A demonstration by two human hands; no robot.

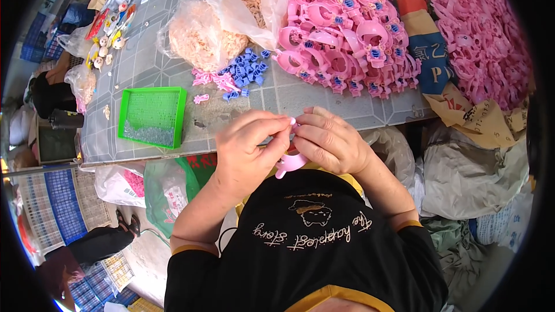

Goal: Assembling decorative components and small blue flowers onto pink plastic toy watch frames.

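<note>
Close to the table's front edge, my left hand (254,141) and my right hand (330,141) meet, fingers pinched together. Between them they grip a pink plastic part with a curved, ring-like lower end (291,164), which hangs below the fingertips. A small pale pink tip (292,121) shows where the fingertips touch; the rest of it is hidden. Beyond my hands are a pile of small blue plastic pieces (245,71), some small pink pieces (217,79), and a large stack of pink ring-shaped parts with blue pieces on them (347,34).
A green tray (181,117) with small metal bits stands at the left. Two clear bags (193,29) of small pale pieces lie behind the blue pile. Pink parts spill from an opened sack (430,52) at right. Bags hang or stand below the table edge. Another person's leg (101,244) shows lower left.
</note>
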